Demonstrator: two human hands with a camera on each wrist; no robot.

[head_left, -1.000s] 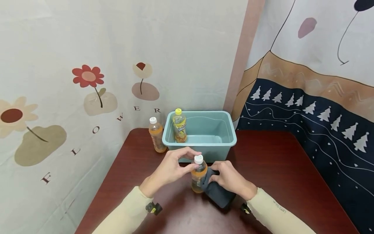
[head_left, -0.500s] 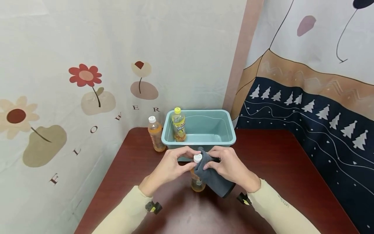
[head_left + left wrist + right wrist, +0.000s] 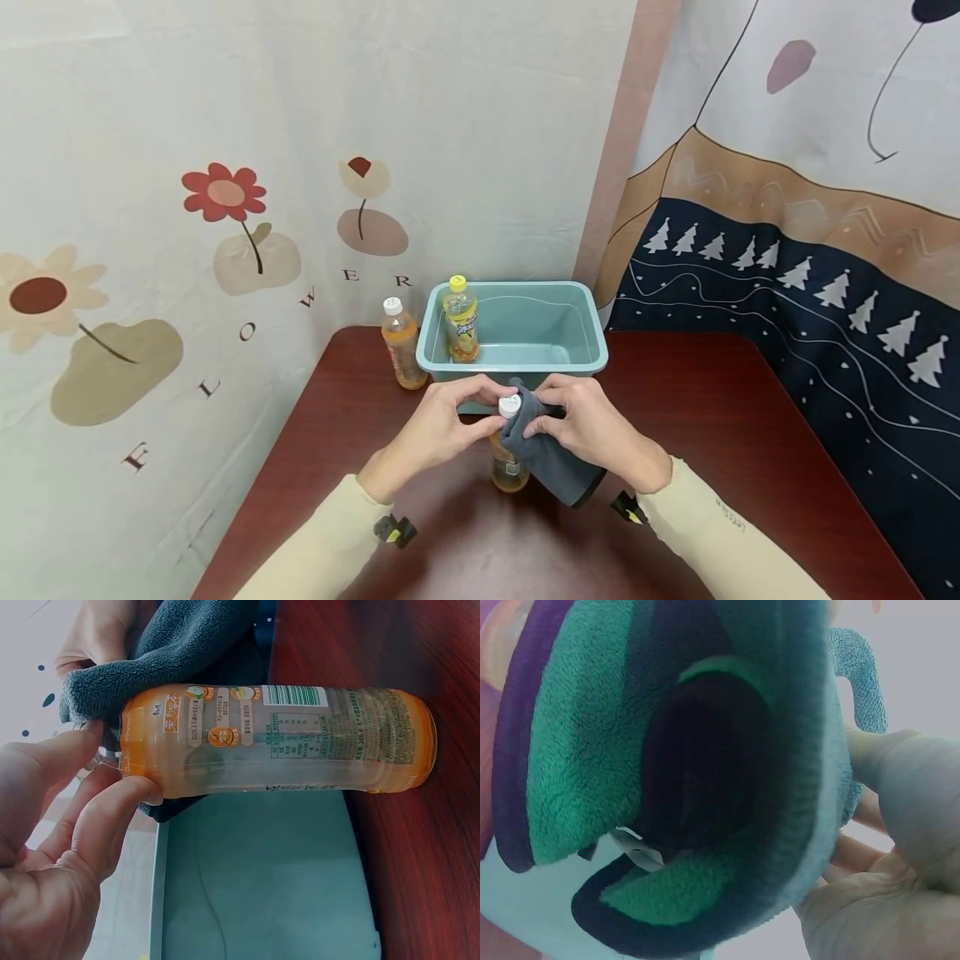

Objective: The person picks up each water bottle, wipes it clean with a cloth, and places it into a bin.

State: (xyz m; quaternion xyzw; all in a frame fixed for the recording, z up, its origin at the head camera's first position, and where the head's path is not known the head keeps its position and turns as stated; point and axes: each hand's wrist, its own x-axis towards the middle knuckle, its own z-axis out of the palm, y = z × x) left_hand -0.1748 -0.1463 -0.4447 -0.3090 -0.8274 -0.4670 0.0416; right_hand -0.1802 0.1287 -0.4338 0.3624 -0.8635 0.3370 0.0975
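An upright plastic bottle (image 3: pixel 510 471) with a white cap and an orange-edged label stands on the table in front of the bin. My left hand (image 3: pixel 450 423) holds it at the neck, thumb and fingers just under the cap; the left wrist view shows that grip close up. A dark grey terry cloth (image 3: pixel 551 458) is pinched in my right hand (image 3: pixel 592 425) and laid against the bottle's upper right side, hiding part of it. In the right wrist view the cloth's (image 3: pixel 577 750) dark-bound edges hang in folds beside my fingers.
Behind the hands stands a light blue plastic bin (image 3: pixel 517 368), with a yellow-capped bottle (image 3: pixel 461 325) upright at its left end. Another white-capped bottle (image 3: pixel 402 350) stands left of the bin. A printed curtain (image 3: pixel 487 150) backs the dark red table (image 3: pixel 337 417).
My right hand has raised the cloth from the bottle's side to its neck, beside the cap, then stayed there. The left hand has kept its grip at the neck.
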